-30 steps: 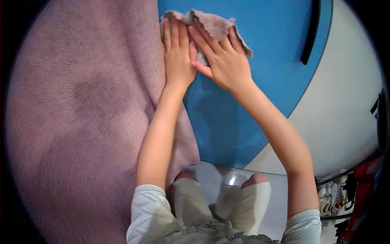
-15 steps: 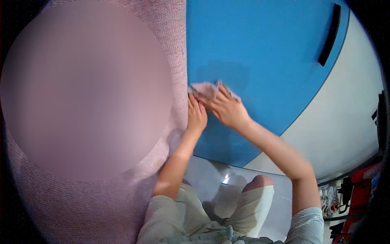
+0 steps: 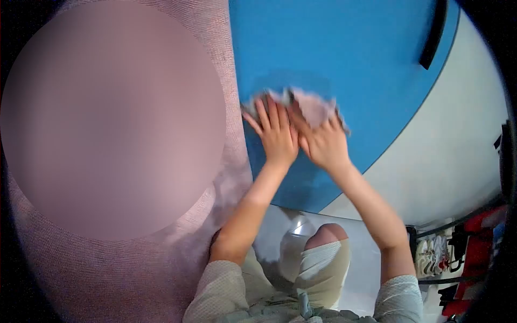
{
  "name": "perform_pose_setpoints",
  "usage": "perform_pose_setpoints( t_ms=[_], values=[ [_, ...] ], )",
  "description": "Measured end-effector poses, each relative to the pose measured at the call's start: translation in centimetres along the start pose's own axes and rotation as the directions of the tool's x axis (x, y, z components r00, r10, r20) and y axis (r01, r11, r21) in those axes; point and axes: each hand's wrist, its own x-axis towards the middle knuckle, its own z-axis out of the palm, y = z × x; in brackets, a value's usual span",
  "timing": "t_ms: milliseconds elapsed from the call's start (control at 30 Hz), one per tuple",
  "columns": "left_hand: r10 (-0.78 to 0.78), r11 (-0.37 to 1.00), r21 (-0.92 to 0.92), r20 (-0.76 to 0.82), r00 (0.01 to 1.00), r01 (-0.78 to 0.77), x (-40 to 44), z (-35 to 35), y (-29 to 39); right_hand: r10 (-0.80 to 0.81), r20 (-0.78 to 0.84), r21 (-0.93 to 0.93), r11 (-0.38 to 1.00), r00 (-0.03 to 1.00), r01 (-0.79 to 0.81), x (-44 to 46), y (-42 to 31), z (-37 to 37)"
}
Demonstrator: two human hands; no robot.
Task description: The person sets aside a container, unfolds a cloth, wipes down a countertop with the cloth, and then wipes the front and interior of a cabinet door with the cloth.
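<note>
A pinkish cloth (image 3: 312, 107) with greyish, uneven edges lies against a flat blue panel (image 3: 334, 43). My left hand (image 3: 277, 132) rests flat on the cloth's left part, fingers stretched and spread. Beside it, my right hand (image 3: 327, 142) has its fingers bent over the cloth's lower right edge, thumb towards the left hand. The two hands nearly touch at the thumbs. Part of the cloth is hidden under the fingers, and its outline is slightly blurred.
Pink woven fabric (image 3: 215, 48) borders the blue panel on the left; a blurred disc covers much of it. A black handle (image 3: 434, 37) is at upper right, beside a white curved section (image 3: 414, 156). Several shoes (image 3: 433, 255) stand at lower right. My knee (image 3: 326, 237) is below.
My left hand has moved up and right from the panel's edge onto the cloth, its fingers spreading. My right hand has shifted slightly right, and the cloth now lies wider.
</note>
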Motion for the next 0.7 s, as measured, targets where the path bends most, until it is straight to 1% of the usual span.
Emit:
perform_pose_setpoints(
  t_ms=[33, 67, 100, 167, 200, 267, 333, 367, 400, 433, 500, 533, 567, 600, 633, 667, 700],
  values=[
    [-0.002, 1.000, 0.001, 0.055, 0.998, 0.002, -3.4, 1.2, 0.1, 0.015, 0.054, 0.021, 1.000, 0.998, -0.016, -3.3, 0.0, 2.3],
    [0.061, 0.996, 0.051, 0.136, 0.989, -0.069, -7.1, 2.5, -0.1, 0.019, 0.099, 0.023, 1.000, 0.995, -0.022, -6.1, -0.1, 3.2],
    [0.116, 0.986, 0.096, 0.218, 0.969, -0.140, -9.4, 3.4, -0.2, 0.028, 0.111, 0.027, 0.999, 0.993, -0.032, -8.1, -0.1, 4.0],
    [0.191, 0.971, 0.102, 0.211, 0.959, -0.216, -9.2, 3.9, -0.1, 0.039, 0.129, 0.025, 0.999, 0.991, -0.042, -10.2, 0.7, 4.6],
    [0.226, 0.962, 0.103, 0.210, 0.951, -0.252, -9.1, 4.0, -0.2, 0.017, 0.046, -0.062, 0.998, 0.999, -0.014, -9.5, 0.9, 4.0],
    [0.233, 0.961, 0.104, 0.197, 0.952, -0.257, -5.2, 3.2, 1.1, 0.074, -0.049, -0.073, 0.994, 0.996, -0.078, -6.5, 2.0, 1.1],
    [0.266, 0.960, 0.061, 0.117, 0.957, -0.274, 1.1, 1.6, 3.2, 0.113, -0.161, -0.083, 0.988, 0.980, -0.128, -2.6, 3.7, -2.5],
    [0.274, 0.958, 0.054, 0.130, 0.953, -0.283, 4.2, 0.3, 4.2, 0.128, -0.233, -0.088, 0.984, 0.964, -0.152, -0.8, 4.5, -4.3],
    [0.292, 0.955, 0.024, 0.083, 0.953, -0.295, 6.7, -0.2, 5.0, 0.143, -0.257, -0.113, 0.978, 0.956, -0.177, 0.6, 5.4, -5.8],
    [0.306, 0.951, 0.039, 0.040, 0.951, -0.308, 8.4, -0.5, 6.2, 0.157, -0.282, -0.134, 0.970, 0.946, -0.201, 1.3, 6.2, -7.1],
    [0.323, 0.945, 0.073, -0.050, 0.945, -0.319, 10.8, 0.1, 7.6, 0.154, -0.336, -0.133, 0.969, 0.929, -0.209, 2.1, 7.8, -7.4],
    [0.290, 0.955, 0.087, -0.057, 0.955, -0.284, 10.7, 0.4, 8.2, 0.167, -0.359, -0.139, 0.963, 0.918, -0.229, 1.9, 8.1, -7.2],
    [0.303, 0.950, 0.091, -0.045, 0.952, -0.298, 10.0, 0.8, 8.8, 0.181, -0.382, -0.141, 0.958, 0.906, -0.251, 1.1, 8.3, -6.9],
    [0.315, 0.946, 0.092, -0.029, 0.949, -0.311, 9.2, 1.4, 8.9, 0.258, -0.348, -0.153, 0.933, 0.902, -0.326, 0.1, 8.1, -6.3],
    [0.327, 0.941, 0.088, -0.008, 0.945, -0.325, 8.1, 2.1, 9.1, 0.287, -0.325, -0.136, 0.929, 0.901, -0.345, -1.3, 8.0, -5.4],
    [0.335, 0.937, 0.094, 0.038, 0.941, -0.338, 6.6, 2.8, 9.2, 0.317, -0.298, -0.119, 0.924, 0.900, -0.365, -3.0, 8.0, -4.2],
    [0.378, 0.915, 0.097, 0.127, 0.917, -0.391, 4.4, 3.6, 9.0, 0.339, -0.272, -0.105, 0.920, 0.900, -0.379, -4.9, 7.9, -2.9]
  ],
)
